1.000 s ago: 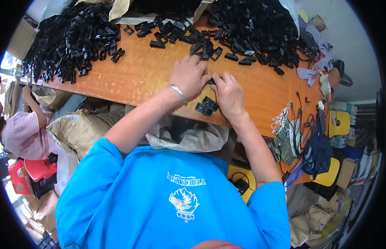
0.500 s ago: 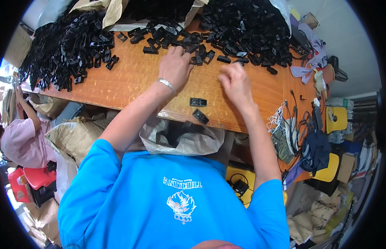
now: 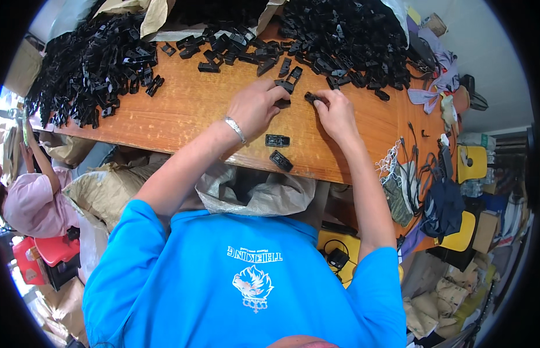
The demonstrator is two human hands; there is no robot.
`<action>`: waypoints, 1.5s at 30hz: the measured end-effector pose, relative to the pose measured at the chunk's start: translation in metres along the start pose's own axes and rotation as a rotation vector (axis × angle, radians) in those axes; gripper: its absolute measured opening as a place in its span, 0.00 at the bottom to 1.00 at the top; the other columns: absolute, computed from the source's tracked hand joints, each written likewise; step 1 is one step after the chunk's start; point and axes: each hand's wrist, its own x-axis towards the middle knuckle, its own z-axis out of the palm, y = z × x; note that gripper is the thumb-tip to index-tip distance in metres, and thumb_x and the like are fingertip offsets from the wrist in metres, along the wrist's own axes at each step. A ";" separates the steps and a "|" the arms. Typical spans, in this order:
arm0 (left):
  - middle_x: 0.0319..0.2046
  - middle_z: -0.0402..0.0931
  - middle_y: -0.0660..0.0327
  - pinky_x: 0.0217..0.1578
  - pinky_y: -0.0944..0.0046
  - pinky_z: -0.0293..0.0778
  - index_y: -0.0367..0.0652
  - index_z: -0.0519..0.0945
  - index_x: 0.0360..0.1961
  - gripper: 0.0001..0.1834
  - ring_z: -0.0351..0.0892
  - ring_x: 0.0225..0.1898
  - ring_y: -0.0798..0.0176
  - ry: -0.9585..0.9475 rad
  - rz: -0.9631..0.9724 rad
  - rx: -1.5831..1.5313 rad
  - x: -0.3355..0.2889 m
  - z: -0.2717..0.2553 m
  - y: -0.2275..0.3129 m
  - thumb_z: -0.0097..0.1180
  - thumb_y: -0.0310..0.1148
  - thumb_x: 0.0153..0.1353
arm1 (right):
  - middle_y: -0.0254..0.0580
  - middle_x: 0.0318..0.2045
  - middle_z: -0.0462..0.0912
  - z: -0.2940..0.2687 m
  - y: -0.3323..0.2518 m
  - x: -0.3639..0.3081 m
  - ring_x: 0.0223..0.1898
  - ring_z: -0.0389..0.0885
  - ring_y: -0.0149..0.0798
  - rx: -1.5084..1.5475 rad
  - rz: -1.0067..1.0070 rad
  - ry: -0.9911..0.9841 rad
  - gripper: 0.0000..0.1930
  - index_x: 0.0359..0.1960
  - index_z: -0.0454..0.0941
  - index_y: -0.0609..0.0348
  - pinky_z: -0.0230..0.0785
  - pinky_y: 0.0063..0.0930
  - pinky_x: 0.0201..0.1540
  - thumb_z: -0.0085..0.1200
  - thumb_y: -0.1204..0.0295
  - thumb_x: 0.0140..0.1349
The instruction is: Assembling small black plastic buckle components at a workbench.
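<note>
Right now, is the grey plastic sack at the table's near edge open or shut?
Open. The grey plastic sack has its rim spread around a dark hollow.

A single fisheye view looks steeply down from the wearer's head, past the nearby blue shirt (image 3: 183,278), facing the surface (image 3: 186,101), whose near edge crosses mid-picture, bending toward the rim.

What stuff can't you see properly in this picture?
In the head view:
Black plastic piece at the left hand: fingers cover most of it, so I can't tell whether it's gripped.
Small black plastic part in the right hand: thumb and fingers hide one end.
Shiny grey woven sack: its inside is too dark.
Big black plastic heap: top edge cuts it off.
Pink-shirted person: cut off by the round left rim.
</note>
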 end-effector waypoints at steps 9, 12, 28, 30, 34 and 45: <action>0.39 0.77 0.54 0.49 0.53 0.73 0.41 0.82 0.43 0.18 0.77 0.46 0.46 0.083 -0.007 -0.068 -0.012 0.007 -0.013 0.71 0.28 0.51 | 0.53 0.41 0.83 0.003 -0.007 -0.028 0.42 0.84 0.53 -0.026 -0.099 0.080 0.14 0.46 0.85 0.64 0.78 0.40 0.47 0.66 0.75 0.58; 0.38 0.77 0.53 0.49 0.53 0.73 0.40 0.83 0.41 0.16 0.76 0.45 0.47 0.080 -0.022 -0.027 -0.012 0.006 -0.012 0.72 0.29 0.50 | 0.51 0.40 0.83 0.007 -0.023 -0.028 0.41 0.85 0.52 0.081 -0.079 0.099 0.14 0.45 0.86 0.63 0.78 0.40 0.46 0.67 0.76 0.56; 0.35 0.78 0.52 0.46 0.53 0.73 0.40 0.84 0.36 0.09 0.76 0.44 0.46 -0.064 -0.243 -0.277 -0.004 0.001 -0.022 0.66 0.33 0.58 | 0.42 0.40 0.81 0.030 -0.056 -0.029 0.42 0.83 0.49 0.001 -0.306 0.056 0.16 0.46 0.85 0.57 0.78 0.41 0.42 0.67 0.76 0.54; 0.35 0.78 0.52 0.45 0.52 0.73 0.41 0.84 0.35 0.09 0.76 0.43 0.46 -0.013 -0.178 -0.005 -0.004 0.004 -0.018 0.64 0.35 0.60 | 0.43 0.40 0.81 0.036 -0.052 -0.029 0.43 0.82 0.50 -0.039 -0.349 0.092 0.16 0.47 0.85 0.59 0.77 0.41 0.44 0.67 0.76 0.55; 0.35 0.79 0.54 0.45 0.51 0.72 0.45 0.83 0.33 0.09 0.76 0.42 0.46 0.030 -0.152 0.182 -0.005 0.003 -0.011 0.64 0.39 0.61 | 0.46 0.40 0.81 0.039 -0.049 -0.032 0.45 0.80 0.51 -0.033 -0.354 0.102 0.17 0.48 0.85 0.60 0.76 0.43 0.47 0.67 0.75 0.55; 0.41 0.79 0.54 0.50 0.51 0.74 0.44 0.82 0.45 0.14 0.77 0.50 0.47 0.146 -0.090 0.085 0.010 -0.002 -0.008 0.66 0.33 0.59 | 0.52 0.41 0.85 -0.004 -0.009 -0.029 0.42 0.85 0.51 0.154 -0.110 0.003 0.12 0.44 0.87 0.60 0.77 0.40 0.47 0.63 0.69 0.62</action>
